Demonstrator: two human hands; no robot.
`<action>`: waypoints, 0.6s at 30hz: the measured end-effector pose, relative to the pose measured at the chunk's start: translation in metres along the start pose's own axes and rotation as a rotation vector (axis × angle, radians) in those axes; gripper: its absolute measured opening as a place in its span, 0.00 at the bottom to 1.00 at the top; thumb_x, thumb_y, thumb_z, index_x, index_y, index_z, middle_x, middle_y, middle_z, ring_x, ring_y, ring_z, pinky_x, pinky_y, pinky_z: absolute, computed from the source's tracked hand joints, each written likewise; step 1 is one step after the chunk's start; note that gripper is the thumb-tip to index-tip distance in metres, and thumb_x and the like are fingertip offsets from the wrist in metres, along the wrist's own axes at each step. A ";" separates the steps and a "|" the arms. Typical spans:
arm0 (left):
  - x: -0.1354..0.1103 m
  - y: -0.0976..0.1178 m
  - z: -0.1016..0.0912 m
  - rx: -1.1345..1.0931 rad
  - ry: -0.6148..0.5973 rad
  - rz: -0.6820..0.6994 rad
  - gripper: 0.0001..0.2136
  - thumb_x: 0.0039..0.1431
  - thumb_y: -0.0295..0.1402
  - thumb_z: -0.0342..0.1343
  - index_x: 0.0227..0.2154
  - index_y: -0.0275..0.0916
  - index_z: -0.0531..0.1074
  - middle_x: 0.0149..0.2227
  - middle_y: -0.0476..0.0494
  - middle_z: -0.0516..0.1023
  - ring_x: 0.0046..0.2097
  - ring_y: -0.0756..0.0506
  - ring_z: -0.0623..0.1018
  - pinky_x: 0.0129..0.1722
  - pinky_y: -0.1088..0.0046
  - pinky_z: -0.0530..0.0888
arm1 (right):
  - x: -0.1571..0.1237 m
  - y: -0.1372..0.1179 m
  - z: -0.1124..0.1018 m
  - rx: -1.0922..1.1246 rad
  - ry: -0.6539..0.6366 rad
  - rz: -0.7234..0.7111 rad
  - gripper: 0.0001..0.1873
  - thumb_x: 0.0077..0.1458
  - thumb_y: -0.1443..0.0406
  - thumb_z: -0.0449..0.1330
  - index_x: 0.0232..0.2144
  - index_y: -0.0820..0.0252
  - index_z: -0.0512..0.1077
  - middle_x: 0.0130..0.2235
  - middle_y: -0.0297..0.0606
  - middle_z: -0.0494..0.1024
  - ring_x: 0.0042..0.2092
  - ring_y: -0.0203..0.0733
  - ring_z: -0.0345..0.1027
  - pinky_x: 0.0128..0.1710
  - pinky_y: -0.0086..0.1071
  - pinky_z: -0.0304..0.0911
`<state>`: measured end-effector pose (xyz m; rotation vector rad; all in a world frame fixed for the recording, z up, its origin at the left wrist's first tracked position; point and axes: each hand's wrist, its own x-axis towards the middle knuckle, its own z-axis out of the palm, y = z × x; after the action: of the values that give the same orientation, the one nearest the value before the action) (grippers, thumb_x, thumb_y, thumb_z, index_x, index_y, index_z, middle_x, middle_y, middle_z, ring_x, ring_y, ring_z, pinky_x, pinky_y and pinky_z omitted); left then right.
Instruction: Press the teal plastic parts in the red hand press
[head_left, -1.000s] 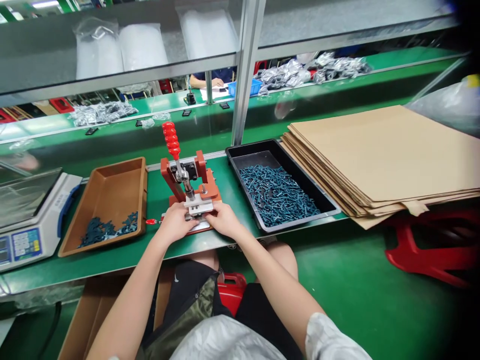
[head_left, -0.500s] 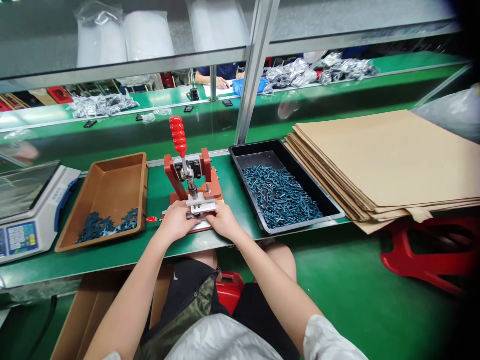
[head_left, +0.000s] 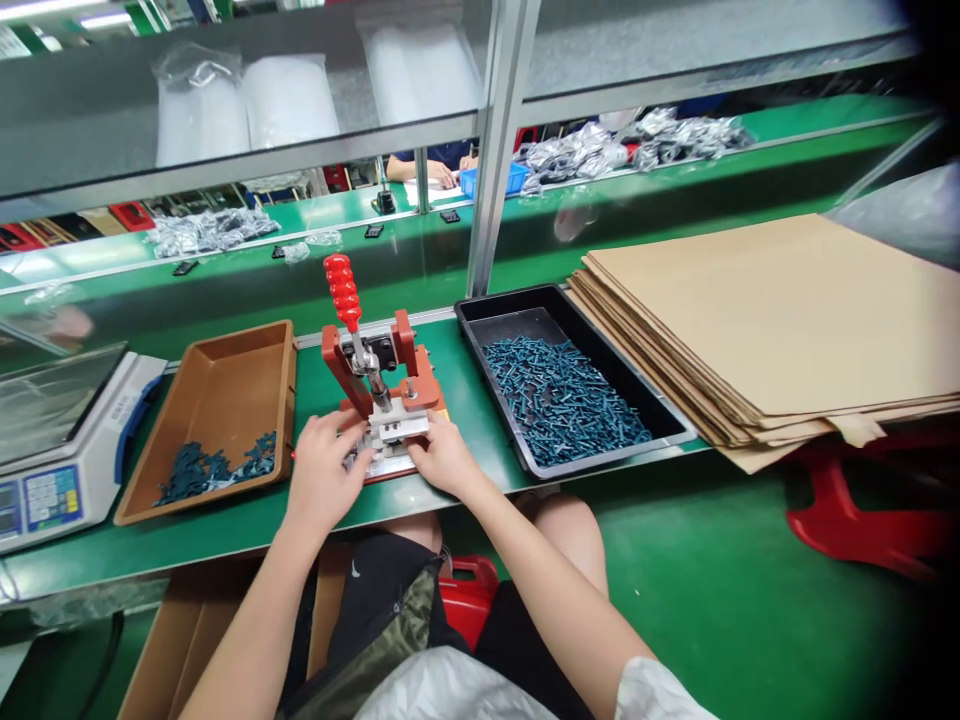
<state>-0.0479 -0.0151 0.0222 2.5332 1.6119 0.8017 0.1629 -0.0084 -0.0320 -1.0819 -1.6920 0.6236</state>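
Observation:
A toggle clamp press [head_left: 360, 345] with a raised red ribbed handle [head_left: 343, 292] stands before me on the green bench. Its plunger comes down to a silver metal block [head_left: 399, 426] at the front. My left hand [head_left: 324, 470] is at the block's left side, thumb and fingers apart around small metal parts. A red tip of a small side handle [head_left: 292, 455] shows beside that hand. My right hand [head_left: 445, 458] grips the block's right edge with curled fingers. Any small piece inside the block is hidden or too small to make out.
A brown tray [head_left: 225, 370] with dark blue-green plastic pieces lies left, beside a scale [head_left: 56, 490]. A black tray [head_left: 517, 320] of blue-green screw-like pieces lies right. Cardboard sheets [head_left: 765, 320] are stacked farther right. A metal post [head_left: 499, 150] rises behind. Across, a co-worker's hand [head_left: 442, 175] shows.
My left hand has shifted left and its fingers have spread away from the block, over the small side handle. My right hand stays at the block's right side. The view has tilted slightly.

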 end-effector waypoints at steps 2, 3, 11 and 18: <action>-0.006 -0.013 -0.004 -0.025 0.226 -0.170 0.18 0.63 0.43 0.56 0.52 0.42 0.73 0.59 0.36 0.72 0.62 0.35 0.70 0.65 0.50 0.64 | 0.000 0.001 0.001 -0.006 -0.002 -0.008 0.15 0.54 0.74 0.58 0.40 0.56 0.80 0.47 0.42 0.78 0.50 0.48 0.74 0.53 0.40 0.70; -0.006 -0.018 -0.002 -0.083 0.297 -0.270 0.20 0.65 0.45 0.53 0.55 0.41 0.70 0.59 0.34 0.72 0.62 0.37 0.71 0.63 0.53 0.67 | -0.001 0.001 0.002 -0.011 0.000 -0.006 0.15 0.53 0.75 0.58 0.39 0.56 0.80 0.46 0.42 0.78 0.50 0.48 0.74 0.53 0.40 0.70; 0.012 0.004 0.035 -0.229 0.039 -0.143 0.34 0.68 0.54 0.38 0.68 0.36 0.51 0.66 0.28 0.64 0.68 0.34 0.64 0.65 0.51 0.64 | 0.003 0.002 -0.004 0.054 -0.032 0.034 0.16 0.54 0.73 0.58 0.43 0.56 0.79 0.50 0.42 0.78 0.52 0.48 0.73 0.55 0.40 0.67; 0.029 -0.002 0.012 -0.577 0.169 -0.304 0.30 0.68 0.52 0.43 0.67 0.40 0.58 0.69 0.34 0.59 0.71 0.38 0.59 0.71 0.55 0.53 | 0.016 0.007 -0.011 0.169 -0.177 0.328 0.16 0.51 0.73 0.57 0.42 0.62 0.78 0.42 0.41 0.84 0.45 0.48 0.77 0.49 0.38 0.70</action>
<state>-0.0354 0.0134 0.0229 1.8194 1.4748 1.2444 0.1735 0.0080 -0.0265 -1.2207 -1.5869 1.0794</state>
